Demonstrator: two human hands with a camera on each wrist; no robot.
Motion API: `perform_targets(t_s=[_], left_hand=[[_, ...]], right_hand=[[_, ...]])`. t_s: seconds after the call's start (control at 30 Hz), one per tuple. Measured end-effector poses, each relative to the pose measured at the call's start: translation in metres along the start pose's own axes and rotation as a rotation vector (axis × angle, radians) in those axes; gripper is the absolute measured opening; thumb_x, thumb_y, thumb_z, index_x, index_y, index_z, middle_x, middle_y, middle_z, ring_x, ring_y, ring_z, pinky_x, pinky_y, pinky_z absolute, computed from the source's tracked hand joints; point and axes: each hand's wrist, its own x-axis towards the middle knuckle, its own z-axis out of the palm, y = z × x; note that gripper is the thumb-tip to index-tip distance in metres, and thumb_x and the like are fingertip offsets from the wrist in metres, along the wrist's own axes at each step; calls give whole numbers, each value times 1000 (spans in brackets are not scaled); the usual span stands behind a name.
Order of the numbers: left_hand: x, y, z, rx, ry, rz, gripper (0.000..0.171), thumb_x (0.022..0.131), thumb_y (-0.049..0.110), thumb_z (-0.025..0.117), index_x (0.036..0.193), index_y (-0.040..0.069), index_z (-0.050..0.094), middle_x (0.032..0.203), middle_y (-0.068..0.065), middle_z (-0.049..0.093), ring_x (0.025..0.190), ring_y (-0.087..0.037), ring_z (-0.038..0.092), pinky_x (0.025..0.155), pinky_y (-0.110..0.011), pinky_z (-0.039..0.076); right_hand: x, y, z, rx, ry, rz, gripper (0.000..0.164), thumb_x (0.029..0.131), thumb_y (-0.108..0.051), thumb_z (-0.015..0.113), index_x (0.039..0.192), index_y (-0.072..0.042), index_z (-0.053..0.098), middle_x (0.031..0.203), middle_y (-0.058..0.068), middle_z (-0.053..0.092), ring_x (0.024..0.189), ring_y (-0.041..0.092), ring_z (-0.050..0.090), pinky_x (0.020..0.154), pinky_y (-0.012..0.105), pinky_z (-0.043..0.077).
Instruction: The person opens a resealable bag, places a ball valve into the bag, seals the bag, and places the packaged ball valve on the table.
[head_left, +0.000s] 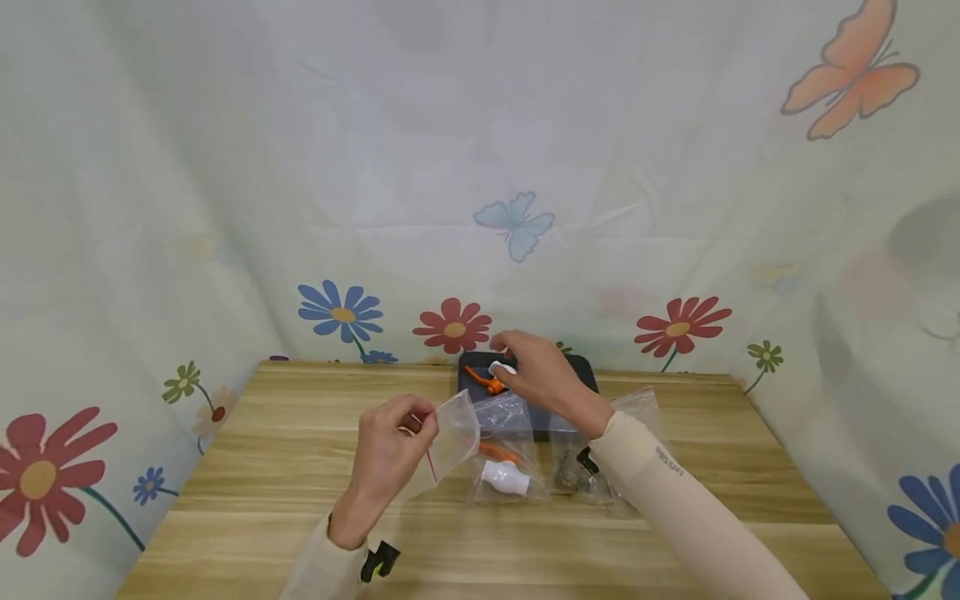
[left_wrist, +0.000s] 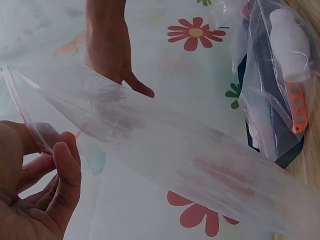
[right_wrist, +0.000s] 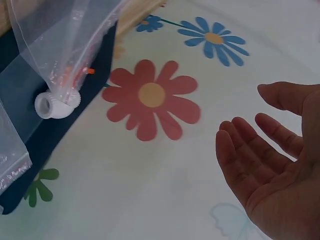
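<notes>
My left hand (head_left: pixel 393 442) pinches the rim of a clear zip bag (head_left: pixel 456 433) with a red seal line; in the left wrist view the bag (left_wrist: pixel 150 135) spreads out limp from the fingertips. My right hand (head_left: pixel 543 375) is over the dark tray, and the right wrist view shows the hand (right_wrist: pixel 270 165) with fingers loosely bent and nothing between them. On the tray, a white plastic valve (right_wrist: pixel 55 106) with an orange lever (head_left: pixel 480 379) lies close below that hand, partly behind the bag in the right wrist view.
The dark tray (head_left: pixel 577 367) stands at the table's back edge. In front lie a clear bag with a white valve (head_left: pixel 504 477) and orange lever, and another bag (head_left: pixel 637 408) with dark and metallic small parts, partly under my right forearm. A flowered curtain (head_left: pixel 375 167) surrounds the table.
</notes>
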Motion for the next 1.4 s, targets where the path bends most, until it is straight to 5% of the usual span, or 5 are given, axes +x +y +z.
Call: perform_targets(t_s=[0.33,0.7,0.97,1.17,1.4], left_hand=[[-1,-2,1,-2,-6,-4,11,79,-1,73,79,9,70,69,1,67,55,-1,58,52,-17,51],[-2,-7,5,-7,-19,0,13,80,-1,73,80,12,70,69,3,67,56,0,58,51,-17,51],[-2,-9,6,-8,-13,-3,16,79,-3,72,78,13,70,68,4,66,56,0,58,50,-15,49],[-4,-10,4,-1,-9,-8,15,79,-2,72,78,13,69,68,4,66,56,1,58,50,-14,49],[-4,-10,3,-1,-13,-15,15,80,-2,72,79,13,70,68,4,66,56,0,58,49,-15,49]], right_hand=[[50,21,47,47,-159,139,36,88,-22,72,121,-9,63,112,8,68,97,24,65,86,37,57],[77,46,92,35,-261,229,40,88,-18,72,124,-5,62,118,15,67,104,27,63,92,41,55],[87,50,116,-50,-311,198,41,86,-19,72,123,-4,63,109,10,68,91,23,62,85,37,54],[84,49,129,-96,-354,224,27,83,-11,69,110,-11,65,98,7,67,80,21,58,71,34,49],[83,51,139,-101,-388,245,37,85,-11,67,122,-14,64,115,9,68,89,23,63,72,36,50]])
